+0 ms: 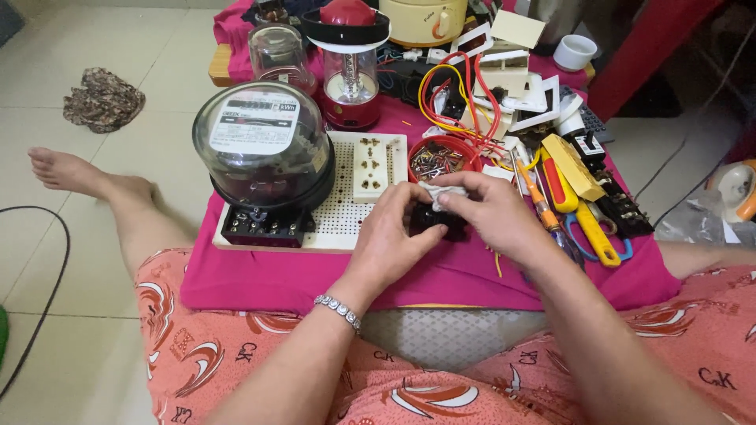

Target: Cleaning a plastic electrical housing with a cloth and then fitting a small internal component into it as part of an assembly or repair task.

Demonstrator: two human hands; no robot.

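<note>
My left hand (391,236) and my right hand (488,211) meet over the pink cloth and together grip a small black electrical part (435,220). A white scrap, paper or cloth (441,193), is pinched against its top by my right fingers. A beaded bracelet sits on my left wrist. Just behind the hands stands a red bowl of screws (438,157). A white perforated board (339,212) lies left of my hands, carrying a cream socket (372,167) and a glass-domed electricity meter (264,145).
Yellow-handled pliers (587,224), a screwdriver (539,201) and black terminal parts (622,206) lie right of my hands. Red and yellow wires (453,90), white switch plates (528,94), a red lantern (349,71) and a cream cooker (421,20) crowd the back. A cable (47,291) runs on the floor.
</note>
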